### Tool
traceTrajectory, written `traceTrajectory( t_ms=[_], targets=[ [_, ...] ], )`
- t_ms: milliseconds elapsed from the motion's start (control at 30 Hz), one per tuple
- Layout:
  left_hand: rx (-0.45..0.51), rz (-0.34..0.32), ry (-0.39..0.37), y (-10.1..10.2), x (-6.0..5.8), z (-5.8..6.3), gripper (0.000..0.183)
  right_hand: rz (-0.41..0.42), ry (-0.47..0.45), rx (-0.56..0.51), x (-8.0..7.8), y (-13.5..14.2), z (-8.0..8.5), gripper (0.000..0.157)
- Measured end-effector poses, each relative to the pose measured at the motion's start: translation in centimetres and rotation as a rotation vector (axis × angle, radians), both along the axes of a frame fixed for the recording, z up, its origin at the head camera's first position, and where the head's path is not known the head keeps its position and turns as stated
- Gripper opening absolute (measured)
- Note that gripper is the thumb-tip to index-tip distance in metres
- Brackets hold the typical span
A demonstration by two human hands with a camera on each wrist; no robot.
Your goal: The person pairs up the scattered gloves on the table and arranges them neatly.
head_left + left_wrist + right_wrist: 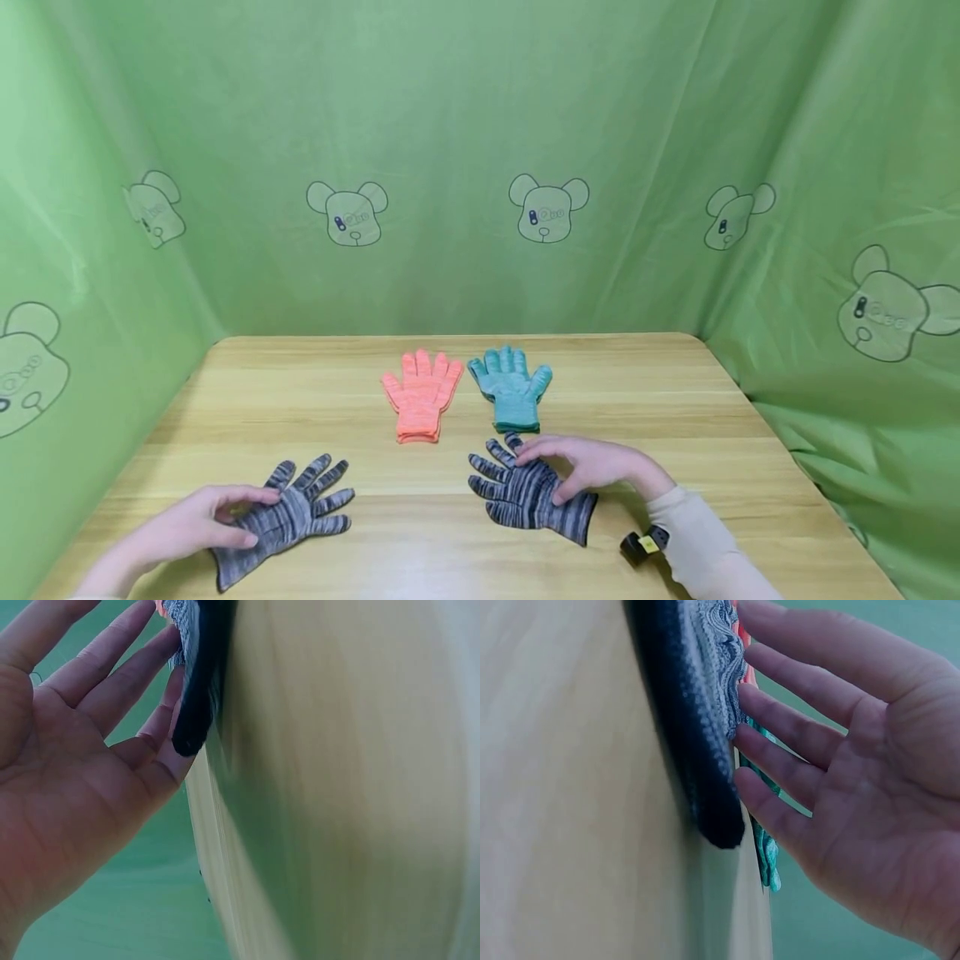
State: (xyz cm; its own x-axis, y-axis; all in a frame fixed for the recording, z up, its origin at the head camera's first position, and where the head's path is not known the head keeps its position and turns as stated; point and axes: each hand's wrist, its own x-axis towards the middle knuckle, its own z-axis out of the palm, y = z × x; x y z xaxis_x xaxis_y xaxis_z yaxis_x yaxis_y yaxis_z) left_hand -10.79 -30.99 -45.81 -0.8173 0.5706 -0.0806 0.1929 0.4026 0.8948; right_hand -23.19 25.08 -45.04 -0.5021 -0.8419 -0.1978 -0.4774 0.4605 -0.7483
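Two grey-and-black striped knit gloves lie apart on the table. On the left glove (292, 512), its fingers pointing up and right, rests my left hand (183, 525) near the cuff and palm. My right hand (596, 462) touches the right glove (521, 500), whose cuff points down and right. In the left wrist view, relaxed, slightly bent fingers (124, 690) meet the knit and the palm stands free. The right wrist view has the fingertips (754, 739) along the glove's surface, palm likewise off it. Neither hand grips the fabric.
Coral gloves (420, 404), stacked, lie flat at the middle back of the wooden table (637, 400). Beside them on the right are stacked teal gloves (516, 400). A small black device (643, 546) is at my right wrist. Green curtains (450, 275) with bear prints enclose the table.
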Motion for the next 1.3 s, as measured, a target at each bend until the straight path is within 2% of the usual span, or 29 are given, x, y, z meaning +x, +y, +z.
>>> traceTrajectory(
  t_ms=[233, 400, 600, 900, 1133, 1300],
  targets=[
    [0.020, 0.009, -0.060, 0.2, 0.0, -0.1, 0.053, 0.058, 0.055, 0.004, 0.0, 0.2, -0.3, 0.070],
    [0.052, -0.020, -0.047, 0.1, -0.1, -0.2, 0.050, 0.085, 0.141, 0.037, 0.1, 0.0, -0.4, 0.073],
    [0.061, -0.036, -0.065, 0.2, -0.1, -0.1, 0.052, 0.093, 0.193, 0.055, 0.2, -0.3, -0.3, 0.074],
    [0.074, -0.061, -0.080, 0.3, -0.2, 0.1, 0.051, 0.061, 0.205, 0.050, 0.4, -0.6, -0.3, 0.069],
    [0.006, -0.016, -0.034, 0.4, -0.2, 0.2, 0.049, 0.021, 0.222, 0.091, 0.5, -0.8, -0.3, 0.066],
    [-0.027, -0.015, 0.021, 0.5, -0.3, 0.1, 0.049, 0.002, 0.237, 0.110, 0.8, -1.1, 0.0, 0.063]
  ],
)
